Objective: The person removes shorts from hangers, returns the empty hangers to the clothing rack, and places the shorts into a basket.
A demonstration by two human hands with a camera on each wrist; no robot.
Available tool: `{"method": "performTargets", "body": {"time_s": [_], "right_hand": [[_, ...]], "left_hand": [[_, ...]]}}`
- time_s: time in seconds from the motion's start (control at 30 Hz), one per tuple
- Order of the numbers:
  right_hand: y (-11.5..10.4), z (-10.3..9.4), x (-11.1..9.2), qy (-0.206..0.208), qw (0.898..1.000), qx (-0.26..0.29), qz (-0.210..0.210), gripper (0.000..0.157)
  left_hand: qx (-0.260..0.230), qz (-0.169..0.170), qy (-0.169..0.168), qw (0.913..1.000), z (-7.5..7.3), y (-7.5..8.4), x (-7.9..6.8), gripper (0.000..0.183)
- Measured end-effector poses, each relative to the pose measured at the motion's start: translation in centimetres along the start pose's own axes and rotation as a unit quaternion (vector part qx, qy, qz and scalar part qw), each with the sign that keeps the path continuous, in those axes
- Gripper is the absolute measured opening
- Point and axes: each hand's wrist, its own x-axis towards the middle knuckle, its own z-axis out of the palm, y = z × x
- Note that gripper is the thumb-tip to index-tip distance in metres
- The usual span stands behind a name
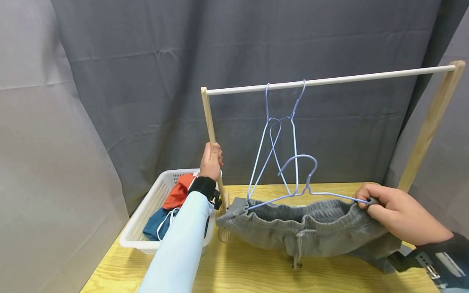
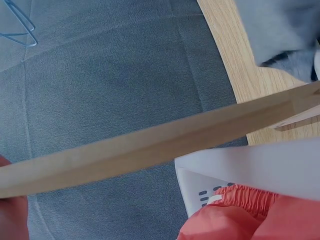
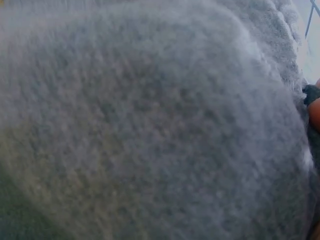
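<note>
My left hand [image 1: 211,160] grips the left wooden post [image 1: 209,118] of a clothes rack, and the same post [image 2: 150,147] crosses the left wrist view. On the right, my right hand [image 1: 397,209] pinches the waistband of grey drawstring pants [image 1: 329,228] together with one end of a light-purple hanger [image 1: 278,199]. The hanger's other end lies at the left side of the waistband, its hook pointing up. The waistband is stretched wide above the table, drawstring hanging in front. Grey fabric [image 3: 150,120] fills the right wrist view, blurred, with a fingertip at its right edge.
Two more purple hangers [image 1: 294,142] hang from the white rail [image 1: 329,82]. Left of the rack, a white basket [image 1: 137,243] holds an orange garment [image 1: 179,191] and a blue one [image 1: 155,224] with white cord. The wooden table [image 1: 249,272] is backed by a grey curtain [image 1: 121,81].
</note>
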Motion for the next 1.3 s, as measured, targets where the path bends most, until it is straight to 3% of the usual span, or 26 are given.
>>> {"method": "performTargets", "body": {"time_s": [0.37, 0.57, 0.93, 1.13, 1.3], "right_hand": [[-0.9, 0.4, -0.3, -0.013, 0.999, 0.035, -0.017, 0.038], [-0.8, 1.0, -0.9, -0.027, 0.997, 0.075, -0.004, 0.036], [-1.0, 2.8, -1.0, -0.023, 0.997, 0.076, 0.004, 0.036], [-1.5, 3.5, -1.0, -0.021, 0.997, 0.069, 0.01, 0.035], [-1.6, 3.9, -1.0, -0.017, 0.997, 0.067, 0.016, 0.036]], "left_hand": [[-0.002, -0.005, -0.001, 1.0, 0.4, 0.2, -0.2, 0.034], [0.008, -0.003, -0.025, 0.9996, 0.3, 0.3, -0.3, 0.037], [0.09, 0.002, -0.045, 0.9949, -1.0, 0.7, 0.3, 0.036], [0.16, -0.009, -0.073, 0.9844, -2.3, 1.7, 0.2, 0.043], [0.189, -0.024, -0.095, 0.9771, -3.6, 2.6, -0.1, 0.044]]}}
